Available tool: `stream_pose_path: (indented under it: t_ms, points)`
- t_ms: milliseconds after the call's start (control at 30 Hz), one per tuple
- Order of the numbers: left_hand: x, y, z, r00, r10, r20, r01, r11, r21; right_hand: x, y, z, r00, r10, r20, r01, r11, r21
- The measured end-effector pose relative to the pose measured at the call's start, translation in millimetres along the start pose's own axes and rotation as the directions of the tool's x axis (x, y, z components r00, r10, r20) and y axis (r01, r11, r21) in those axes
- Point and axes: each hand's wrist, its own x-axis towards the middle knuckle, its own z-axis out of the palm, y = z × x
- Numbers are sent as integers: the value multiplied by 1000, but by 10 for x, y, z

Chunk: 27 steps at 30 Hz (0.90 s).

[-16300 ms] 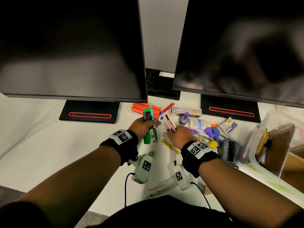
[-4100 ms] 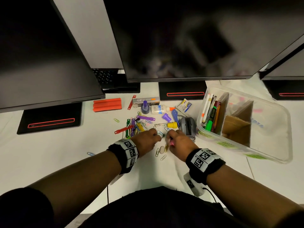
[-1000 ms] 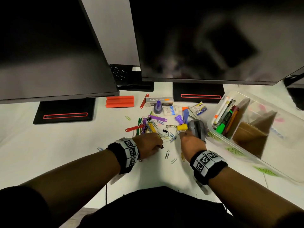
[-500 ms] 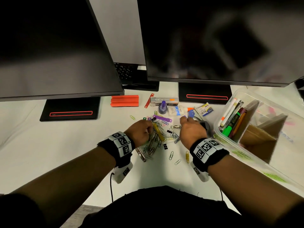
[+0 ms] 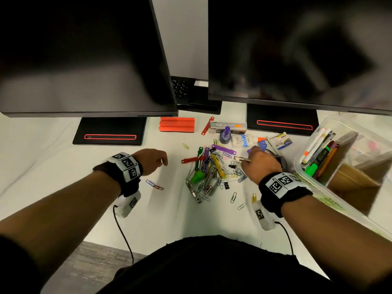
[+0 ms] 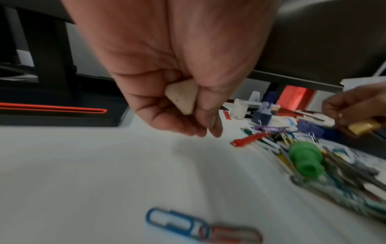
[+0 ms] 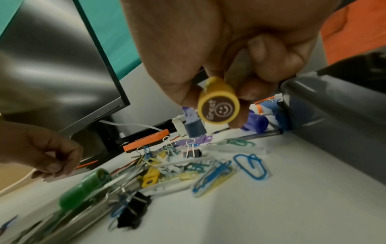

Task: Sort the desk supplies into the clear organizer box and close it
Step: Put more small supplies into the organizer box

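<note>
My left hand (image 5: 153, 161) hovers left of the supplies pile (image 5: 209, 168), curled round a small white eraser (image 6: 182, 99) held against the palm. My right hand (image 5: 257, 163) is at the pile's right edge, its fingers pinching a yellow round stamp (image 7: 218, 105) with a smiley face, and a thin pen-like item (image 5: 241, 159) sticks out to the left. The clear organizer box (image 5: 347, 166) stands open at the right with pens and markers (image 5: 318, 151) in its left compartment. A green stamp (image 5: 198, 177) lies in the pile.
Two paper clips (image 5: 154, 185) lie under my left hand. An orange block (image 5: 177, 124), staple box (image 5: 228, 126), ink bottle (image 5: 224, 135), glue bottle (image 5: 244, 141) and grey stapler (image 5: 280, 161) sit behind the pile. Two monitors (image 5: 84, 60) overhang the back of the desk.
My left hand has drawn away leftward from the pile with the eraser in it. The right hand has stayed at the pile's right side and holds the yellow stamp.
</note>
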Motion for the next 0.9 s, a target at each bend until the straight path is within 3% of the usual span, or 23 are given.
stream_pose_path:
  t_ms: [133,267,367,500,733,900]
  points:
    - [-25,115,76,999,51,0,-51,998,48,-18,-13,38,999,26,29,-26,1000,-14]
    - [7,494,116,986,165,-37,-163,985,57,-15,24,8,995,80,55,-79,997,-14]
    - [61,778,166,976,218,1,-217,972,90,26,32,-5,991,132,38,-132,991,2]
    - [114,944,236,978,202,58,-209,963,171,98,4,-29,992,124,30,-123,992,-38]
    - [47,891,241,987,162,12,-162,981,104,245,-123,-75,985,125,117,-97,971,-217]
    - [26,868,177,990,142,-19,-141,989,42,189,-98,-4,990,100,104,-82,982,-171]
